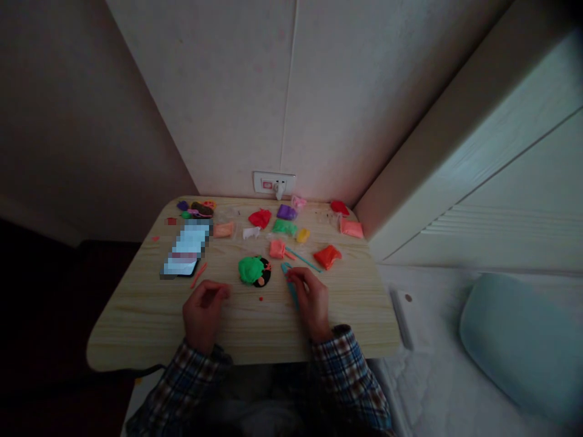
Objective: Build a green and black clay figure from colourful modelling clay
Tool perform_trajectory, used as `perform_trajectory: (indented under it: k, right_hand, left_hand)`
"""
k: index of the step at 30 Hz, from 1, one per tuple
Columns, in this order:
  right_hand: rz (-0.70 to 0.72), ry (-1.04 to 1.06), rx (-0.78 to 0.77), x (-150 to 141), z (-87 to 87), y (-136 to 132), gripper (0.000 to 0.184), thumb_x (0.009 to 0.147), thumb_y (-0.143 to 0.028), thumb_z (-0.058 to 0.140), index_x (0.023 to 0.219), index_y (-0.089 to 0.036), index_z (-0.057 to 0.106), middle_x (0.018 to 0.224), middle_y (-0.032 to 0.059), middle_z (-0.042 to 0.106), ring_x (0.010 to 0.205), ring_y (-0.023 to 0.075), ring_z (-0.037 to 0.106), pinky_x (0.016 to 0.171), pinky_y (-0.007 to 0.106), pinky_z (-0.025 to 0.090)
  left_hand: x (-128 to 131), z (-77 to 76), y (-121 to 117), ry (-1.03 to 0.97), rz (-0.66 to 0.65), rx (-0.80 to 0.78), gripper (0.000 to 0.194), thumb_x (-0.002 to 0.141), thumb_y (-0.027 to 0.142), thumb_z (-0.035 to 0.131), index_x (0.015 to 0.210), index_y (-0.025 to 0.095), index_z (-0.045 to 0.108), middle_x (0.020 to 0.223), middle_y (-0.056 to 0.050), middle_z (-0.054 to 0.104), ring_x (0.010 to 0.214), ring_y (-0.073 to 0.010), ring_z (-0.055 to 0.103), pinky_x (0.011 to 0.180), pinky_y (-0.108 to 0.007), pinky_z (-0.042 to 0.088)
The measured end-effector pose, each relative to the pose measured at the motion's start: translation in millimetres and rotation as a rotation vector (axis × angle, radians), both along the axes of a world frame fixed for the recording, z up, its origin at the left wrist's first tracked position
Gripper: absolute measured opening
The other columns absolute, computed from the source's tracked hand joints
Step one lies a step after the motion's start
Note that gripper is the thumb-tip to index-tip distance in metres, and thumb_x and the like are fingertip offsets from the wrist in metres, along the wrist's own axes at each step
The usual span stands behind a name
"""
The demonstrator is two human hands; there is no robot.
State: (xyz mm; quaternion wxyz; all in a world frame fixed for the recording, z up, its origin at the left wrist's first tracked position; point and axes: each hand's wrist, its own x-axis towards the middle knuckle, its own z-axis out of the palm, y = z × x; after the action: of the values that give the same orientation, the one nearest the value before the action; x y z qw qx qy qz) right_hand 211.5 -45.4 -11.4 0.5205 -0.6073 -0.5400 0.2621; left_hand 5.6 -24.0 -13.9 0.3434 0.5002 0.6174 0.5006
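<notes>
My right hand (312,298) is closed with its fingertips on a flat teal modelling tool (292,290), over the table's front half. Fingers pinched together, my left hand (204,311) is held above the wood to the left; anything between its fingertips is too small to make out. Between and beyond the hands lies a small clay figure, with a bumpy green clay top (251,269) beside a black clay part (263,280) that bears peach and orange-red bits. A tiny red clay bit (261,298) rests just in front of it.
A phone (187,249) lies on the left of the wooden table (136,315), near a thin orange-red clay strip (198,275). Several clay packets, including a red-orange one (327,257) and a green one (285,227), spread across the back. A wall socket (274,182) sits behind.
</notes>
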Motion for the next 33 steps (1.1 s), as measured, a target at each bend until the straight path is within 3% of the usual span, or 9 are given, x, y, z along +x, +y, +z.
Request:
perform_trajectory:
  k: [5,7,10,13,16,20,24,33]
  right_hand:
    - [-0.063,-0.028,-0.026,1,1.3,0,0.009,0.081,-0.025,0.056,0.074,-0.020,0.058,0.067,-0.0007,0.060,0.063,0.0149,0.056,0.061,0.026,0.044]
    - [-0.069,-0.014,-0.017,0,1.3,0,0.005,0.081,-0.023,0.056,0.078,-0.020,0.059,0.074,0.0008,0.063,0.069,0.0159,0.058,0.065,0.027,0.045]
    - [0.013,0.010,-0.055,-1,2.0,0,0.016,0.087,-0.023,0.047,0.080,-0.020,0.060,0.070,0.0002,0.063,0.068,0.0152,0.058,0.064,0.026,0.045]
    - [0.015,-0.022,-0.055,-3,1.7,2,0.013,0.084,-0.025,0.051,0.075,-0.020,0.058,0.066,-0.0010,0.059,0.063,0.0144,0.055,0.059,0.025,0.043]
    - [-0.002,-0.051,-0.010,-3,0.2,4,0.005,0.081,-0.020,0.054,0.080,-0.019,0.058,0.077,0.0016,0.062,0.071,0.0157,0.057,0.066,0.027,0.045]
    - [0.026,-0.037,-0.036,-3,-0.8,4,0.014,0.086,-0.023,0.047,0.084,-0.019,0.061,0.077,0.0030,0.064,0.072,0.0167,0.058,0.067,0.028,0.046]
    - [-0.011,-0.043,-0.016,-3,-1.0,3,0.012,0.083,-0.026,0.053,0.077,-0.019,0.060,0.071,0.0017,0.062,0.065,0.0157,0.055,0.061,0.027,0.045]
    - [0.019,-0.022,0.010,-2,-1.3,3,0.015,0.085,-0.021,0.049,0.091,-0.019,0.063,0.086,0.0051,0.066,0.080,0.0175,0.061,0.073,0.030,0.047]
  left_hand:
    - [2,3.1,4,-0.032,-0.053,0.025,0.015,0.070,0.029,0.064,0.080,0.018,0.065,0.080,-0.002,0.068,0.079,-0.0179,0.063,0.079,-0.030,0.051]
    - [2,3.9,4,-0.020,-0.020,0.014,0.016,0.064,0.029,0.068,0.075,0.018,0.064,0.078,-0.001,0.066,0.075,-0.0179,0.062,0.076,-0.029,0.051]
    - [1,4.9,5,0.019,-0.011,0.000,0.014,0.066,0.031,0.066,0.066,0.019,0.061,0.066,0.001,0.062,0.067,-0.0164,0.060,0.068,-0.027,0.051]
    - [0,5.9,9,0.037,-0.129,0.002,0.015,0.073,0.033,0.060,0.073,0.019,0.066,0.069,-0.001,0.064,0.070,-0.0168,0.060,0.069,-0.028,0.051]
    - [0,4.7,15,0.075,-0.243,0.040,0.017,0.072,0.031,0.061,0.082,0.019,0.068,0.085,-0.004,0.066,0.081,-0.0183,0.061,0.075,-0.029,0.050]
    - [4,0.5,26,0.096,-0.275,0.044,0.024,0.069,0.031,0.065,0.088,0.017,0.067,0.083,-0.005,0.065,0.076,-0.0185,0.061,0.070,-0.029,0.049]
    - [13,1.1,37,0.101,-0.340,0.035,0.029,0.068,0.028,0.063,0.093,0.016,0.065,0.089,-0.007,0.066,0.078,-0.0193,0.060,0.070,-0.028,0.048]
    - [18,7.5,42,0.159,-0.398,0.104,0.012,0.071,0.027,0.060,0.072,0.016,0.062,0.071,-0.002,0.057,0.069,-0.0157,0.054,0.062,-0.023,0.044]
